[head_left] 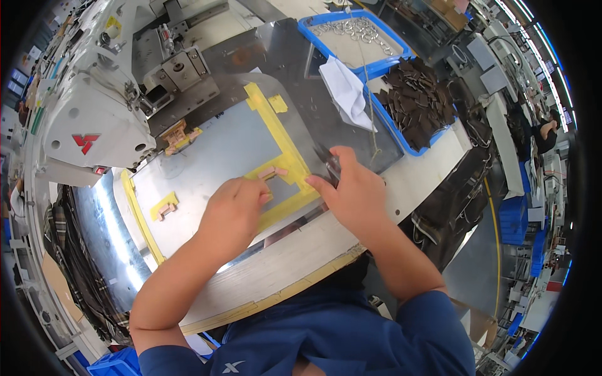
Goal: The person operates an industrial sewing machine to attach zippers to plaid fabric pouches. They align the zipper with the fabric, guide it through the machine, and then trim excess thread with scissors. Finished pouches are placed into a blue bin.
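Small pink strip point(274, 172) sits on yellow-taped template point(285, 156), mid bench point(414, 182). Left hand point(235, 210) curled, fingertips pressing beside it. Right hand point(351, 188) pinching dark snips point(329, 161), blades mostly hidden; grip unclear.

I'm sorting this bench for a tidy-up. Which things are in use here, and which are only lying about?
In use:
left hand
right hand
dark snips
pink tab
yellow-taped template plate

Lying about:
white cloth
tray of metal rings
tray of dark leather pieces
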A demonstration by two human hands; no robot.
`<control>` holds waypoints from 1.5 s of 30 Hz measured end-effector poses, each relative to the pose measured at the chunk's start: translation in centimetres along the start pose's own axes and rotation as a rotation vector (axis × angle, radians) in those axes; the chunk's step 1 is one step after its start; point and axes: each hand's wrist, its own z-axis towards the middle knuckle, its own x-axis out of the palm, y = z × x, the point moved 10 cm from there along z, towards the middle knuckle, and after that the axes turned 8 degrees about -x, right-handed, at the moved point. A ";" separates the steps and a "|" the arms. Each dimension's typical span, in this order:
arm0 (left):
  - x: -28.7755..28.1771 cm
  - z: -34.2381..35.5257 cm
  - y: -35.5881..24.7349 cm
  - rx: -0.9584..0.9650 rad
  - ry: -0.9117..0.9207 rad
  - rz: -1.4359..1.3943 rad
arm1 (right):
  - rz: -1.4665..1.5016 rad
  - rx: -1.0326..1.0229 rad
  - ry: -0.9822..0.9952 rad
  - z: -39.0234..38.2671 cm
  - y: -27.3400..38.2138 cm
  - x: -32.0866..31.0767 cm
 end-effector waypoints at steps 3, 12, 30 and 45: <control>-3.9 -2.1 0.7 -0.098 -0.129 -0.052 | 0.025 0.062 0.110 0.0 -1.0 0.2; -12.2 -14.4 12.4 -0.661 -0.279 -0.046 | -0.048 0.116 0.196 0.7 0.7 0.9; -22.8 -41.6 20.1 -1.038 -0.641 -0.220 | -0.084 -0.074 -0.057 3.7 1.0 -0.4; -25.7 -53.2 18.2 -1.407 -0.921 -0.133 | -0.128 -0.068 -0.028 6.6 -5.3 1.9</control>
